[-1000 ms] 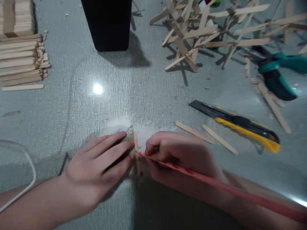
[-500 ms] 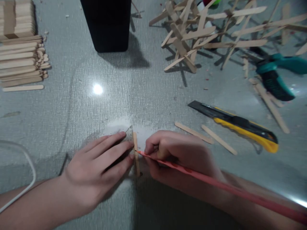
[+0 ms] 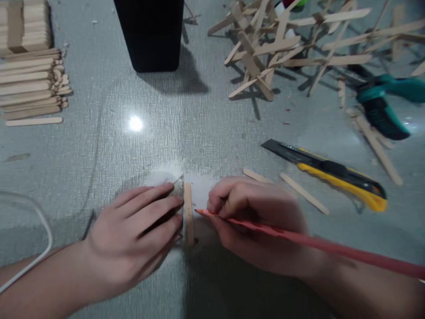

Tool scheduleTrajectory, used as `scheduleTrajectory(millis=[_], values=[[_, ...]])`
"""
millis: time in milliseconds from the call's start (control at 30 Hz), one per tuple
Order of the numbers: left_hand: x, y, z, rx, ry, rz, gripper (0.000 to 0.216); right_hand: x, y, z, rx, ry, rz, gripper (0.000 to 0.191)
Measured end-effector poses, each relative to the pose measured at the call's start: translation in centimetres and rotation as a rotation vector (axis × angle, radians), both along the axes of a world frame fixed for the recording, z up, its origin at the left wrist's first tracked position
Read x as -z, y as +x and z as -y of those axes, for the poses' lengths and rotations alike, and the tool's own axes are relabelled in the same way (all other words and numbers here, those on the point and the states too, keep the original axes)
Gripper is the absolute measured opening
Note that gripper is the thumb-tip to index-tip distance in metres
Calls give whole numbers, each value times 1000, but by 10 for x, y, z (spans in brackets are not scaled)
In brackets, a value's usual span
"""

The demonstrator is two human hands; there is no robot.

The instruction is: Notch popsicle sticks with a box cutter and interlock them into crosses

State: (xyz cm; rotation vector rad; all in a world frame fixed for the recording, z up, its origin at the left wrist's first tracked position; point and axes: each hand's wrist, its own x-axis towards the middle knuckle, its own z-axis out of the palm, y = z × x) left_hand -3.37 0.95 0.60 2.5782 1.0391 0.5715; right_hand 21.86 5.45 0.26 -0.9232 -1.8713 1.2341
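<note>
A short wooden craft stick (image 3: 188,215) lies upright in the picture on the table, with a small pencil mark near its middle. My left hand (image 3: 139,230) rests flat to its left, fingers stretched out and their tips close beside the stick. Under those fingers is a thin, see-through piece with a straight edge, mostly covered, so I cannot make out its kind. My right hand (image 3: 255,217) grips a long red pencil (image 3: 299,239), its sharpened tip just right of the stick and apart from it.
A yellow and black utility knife (image 3: 327,170) lies at right, near loose craft sticks (image 3: 303,193). Beyond are green-handled pliers (image 3: 381,104) and joined stick structures (image 3: 255,66). A black container (image 3: 154,40) stands at the back; stacked sticks (image 3: 29,86) and a white cable (image 3: 41,221) are left.
My right hand has drawn the pencil tip off the stick, a little to the right. A small mark now shows on the stick. My left fingertips have shifted slightly left.
</note>
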Motion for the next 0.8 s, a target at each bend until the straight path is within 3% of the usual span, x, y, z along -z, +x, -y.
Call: scheduleTrajectory(millis=[333,500,800], values=[[-5,4,-1,-24,39,15,13,1,3,0,-26,-18,-50,26],[1,2,3,64,-65,17,24,-2,6,-1,-22,-7,-63,24],[7,3,6,75,-36,-115,30,4,4,3,195,92,-29,21]])
